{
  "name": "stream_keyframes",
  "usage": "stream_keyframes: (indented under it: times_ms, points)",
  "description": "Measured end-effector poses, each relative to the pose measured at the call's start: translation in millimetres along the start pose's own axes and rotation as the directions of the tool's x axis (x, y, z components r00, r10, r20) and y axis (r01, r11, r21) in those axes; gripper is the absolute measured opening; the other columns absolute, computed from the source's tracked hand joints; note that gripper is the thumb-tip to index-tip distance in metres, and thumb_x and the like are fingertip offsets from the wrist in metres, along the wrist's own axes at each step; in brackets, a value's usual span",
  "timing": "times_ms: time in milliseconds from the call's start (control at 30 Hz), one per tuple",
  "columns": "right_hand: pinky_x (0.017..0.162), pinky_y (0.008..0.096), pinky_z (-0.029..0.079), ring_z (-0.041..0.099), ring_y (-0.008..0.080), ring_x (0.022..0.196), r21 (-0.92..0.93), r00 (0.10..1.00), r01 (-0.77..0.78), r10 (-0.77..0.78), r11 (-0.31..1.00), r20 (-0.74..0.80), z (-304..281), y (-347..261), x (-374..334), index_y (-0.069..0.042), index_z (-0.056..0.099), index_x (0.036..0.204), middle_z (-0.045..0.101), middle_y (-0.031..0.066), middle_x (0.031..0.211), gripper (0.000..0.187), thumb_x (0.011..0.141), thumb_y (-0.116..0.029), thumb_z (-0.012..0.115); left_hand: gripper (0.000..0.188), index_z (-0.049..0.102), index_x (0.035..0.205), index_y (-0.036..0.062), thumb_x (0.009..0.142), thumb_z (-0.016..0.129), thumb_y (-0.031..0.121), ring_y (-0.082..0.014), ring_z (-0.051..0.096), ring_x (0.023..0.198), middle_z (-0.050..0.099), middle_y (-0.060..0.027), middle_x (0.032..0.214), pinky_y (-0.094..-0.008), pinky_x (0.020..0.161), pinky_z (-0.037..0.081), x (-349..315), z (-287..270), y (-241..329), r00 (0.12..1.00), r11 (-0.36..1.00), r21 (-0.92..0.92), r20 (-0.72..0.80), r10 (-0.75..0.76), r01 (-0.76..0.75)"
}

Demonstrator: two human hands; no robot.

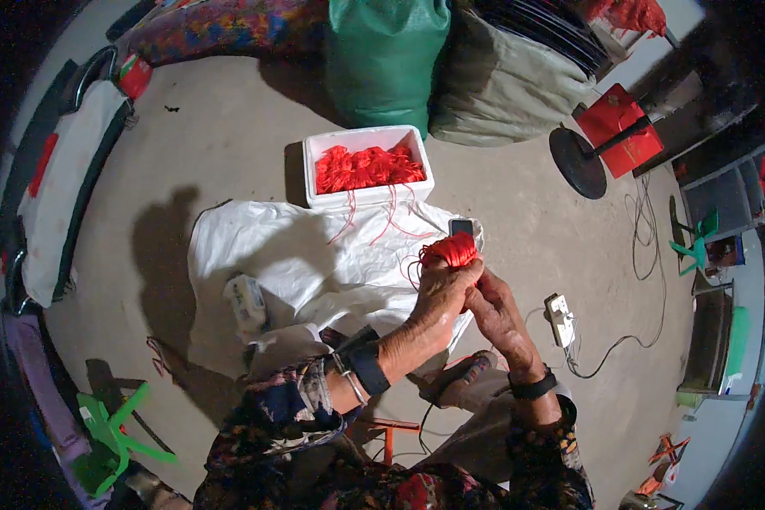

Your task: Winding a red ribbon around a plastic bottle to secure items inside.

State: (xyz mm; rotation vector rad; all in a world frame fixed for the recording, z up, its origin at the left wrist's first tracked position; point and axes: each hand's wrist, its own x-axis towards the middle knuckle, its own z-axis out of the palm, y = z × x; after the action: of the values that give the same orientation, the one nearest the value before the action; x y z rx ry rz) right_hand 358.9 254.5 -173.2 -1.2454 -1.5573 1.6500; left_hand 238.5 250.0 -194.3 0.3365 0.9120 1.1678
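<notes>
A bundle of thin red cord (450, 252) is gripped in my left hand (444, 293), with loose loops sticking out on its left side. Close against the left thumb, my right hand (499, 319) has its fingers pinched together; whatever lies between them is hidden. Thin red strands show below and beside the hands. Beyond them a white foam box (312, 197) holds a heap of similar red cord bundles (367, 168), and several strands trail over its front wall.
Under the hands a white cloth sheet (229, 234) covers the floor, bearing a white packet (246, 304) and a phone (461, 227). A white power strip (559, 320) with cables lies right. A green sack (388, 68) stands behind the box; a green stool (110, 433) is lower left.
</notes>
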Motion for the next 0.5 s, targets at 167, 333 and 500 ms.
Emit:
stream_keyframes:
  times_ms: [167,333,500]
  points:
    - [0.087,0.0297,0.045,0.056,0.0124,0.099,-0.011,0.999,0.009,-0.008,1.000,0.034,-11,14,-1,-0.001,0.052,0.123,0.062,0.0047,0.111,0.047,0.090,-0.031,0.066,0.031,0.061,0.107,0.0112,0.083,0.072,0.027,-0.0098,0.054,0.079,0.060,0.0019,0.091,-0.0286,0.069,0.045,2,9,-11,0.996,1.000,0.019,-0.086,0.019,-0.018]
    - [0.076,0.0297,0.049,0.058,0.0116,0.087,-0.012,0.999,0.010,-0.010,1.000,-0.051,-9,21,-5,-0.001,0.059,0.113,0.064,0.0017,0.099,0.037,0.091,-0.031,0.064,0.029,0.059,0.106,0.0090,0.084,0.070,0.025,-0.0113,0.054,0.086,0.057,0.0003,0.095,-0.0296,0.075,0.045,0,8,-16,0.999,0.999,0.001,-0.034,0.037,-0.037]
    - [0.084,0.0304,0.047,0.057,0.0129,0.094,0.019,0.999,-0.007,0.008,1.000,-0.051,-9,10,-6,-0.001,0.056,0.118,0.062,0.0031,0.105,0.042,0.094,-0.035,0.057,0.026,0.061,0.102,0.0073,0.083,0.070,0.022,-0.0107,0.056,0.081,0.059,0.0008,0.089,-0.0289,0.073,0.046,4,0,-8,0.995,0.992,0.100,0.052,-0.088,0.083]
